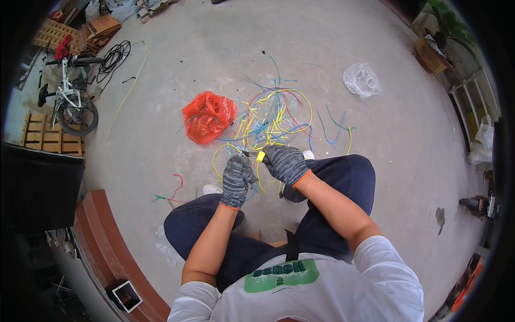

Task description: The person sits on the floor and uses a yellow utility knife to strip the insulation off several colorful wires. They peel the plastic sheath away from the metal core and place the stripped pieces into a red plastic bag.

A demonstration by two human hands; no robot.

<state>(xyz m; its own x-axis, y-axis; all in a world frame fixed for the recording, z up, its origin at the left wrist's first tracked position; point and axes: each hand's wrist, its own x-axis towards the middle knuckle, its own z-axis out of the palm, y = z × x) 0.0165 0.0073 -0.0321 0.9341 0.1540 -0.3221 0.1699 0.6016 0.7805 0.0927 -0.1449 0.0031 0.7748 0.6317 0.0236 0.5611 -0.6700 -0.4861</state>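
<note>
My left hand (pixel 237 181), in a grey knit glove with an orange cuff, is closed around thin wire. A bluish end (pixel 240 150) shows just above its fingers. My right hand (pixel 286 163), gloved the same way, grips a knife (pixel 260 156) with a yellow part on its handle. The dark blade points left and lies close to or against the wire; exact contact is too small to tell. Beyond both hands, a tangled heap of yellow, blue, green and red wires (pixel 277 116) spreads over the concrete floor (pixel 322 40).
A red plastic bag (pixel 209 117) sits left of the heap. Clear plastic (pixel 361 79) lies at the far right. Loose wires (pixel 174 198) rest by my left knee. Leftward are a bicycle (pixel 68 90), a wooden pallet (pixel 44 133) and a black cable coil (pixel 114 60). A potted plant (pixel 432 52) stands far right.
</note>
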